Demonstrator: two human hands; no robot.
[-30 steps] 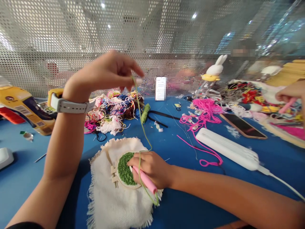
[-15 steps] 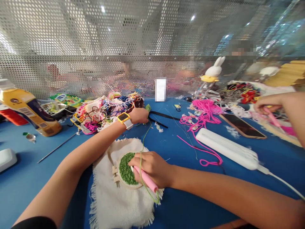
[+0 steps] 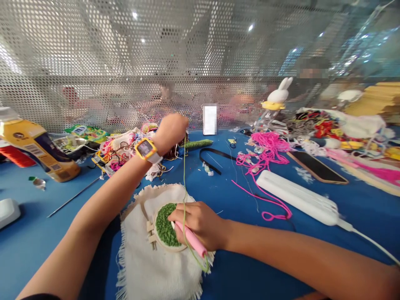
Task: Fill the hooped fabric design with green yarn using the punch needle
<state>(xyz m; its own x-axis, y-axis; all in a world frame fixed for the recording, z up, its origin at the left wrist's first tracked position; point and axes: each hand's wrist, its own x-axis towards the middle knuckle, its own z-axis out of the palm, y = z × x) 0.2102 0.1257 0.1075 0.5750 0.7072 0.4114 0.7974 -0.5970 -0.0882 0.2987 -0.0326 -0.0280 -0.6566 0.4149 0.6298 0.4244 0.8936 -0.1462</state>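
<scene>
My right hand point(image 3: 196, 223) grips a pink punch needle point(image 3: 191, 243), its tip at the green stitched patch point(image 3: 165, 226) inside a small wooden hoop on a frayed white cloth point(image 3: 146, 266). A green yarn strand point(image 3: 184, 183) runs from the needle up to my left hand point(image 3: 170, 130), which is raised above the table with its fingers closed on the strand. A green yarn skein point(image 3: 197, 144) lies just right of that hand. On my left wrist sits a watch with a yellow case point(image 3: 145, 149).
A tangled pile of coloured yarn point(image 3: 125, 150) lies behind the cloth. Pink yarn point(image 3: 265, 150), a phone point(image 3: 316, 166) and a long white power strip point(image 3: 296, 196) sit to the right on the blue table point(image 3: 28, 241). A yellow bottle point(image 3: 34, 148) lies at the left. Perforated mesh stands behind.
My left hand dropped from high up to the skein on the table, then lifted again, drawing the green strand taut. The other person's hand at the right edge has left the view.
</scene>
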